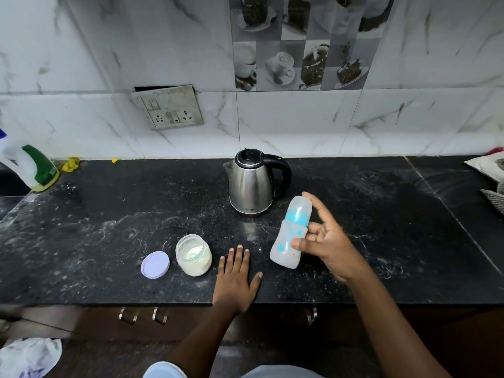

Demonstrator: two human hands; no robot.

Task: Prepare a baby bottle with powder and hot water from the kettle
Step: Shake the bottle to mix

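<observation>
Baby bottle [290, 233]: translucent, blue collar and blue spots, domed cap on; tilted, cap end leaning up and away; gripped low on its body by the right hand [327, 246].
Kettle [252, 184]: steel body, black lid and handle, lid closed, upright; beyond the grip and slightly left, near the bottle's cap.
Powder jar [193, 255]: clear, open, pale powder inside, upright; well left of the grip.
Jar lid [155, 264]: pale, round, lying flat; just beside the jar, farthest from the grip.
</observation>
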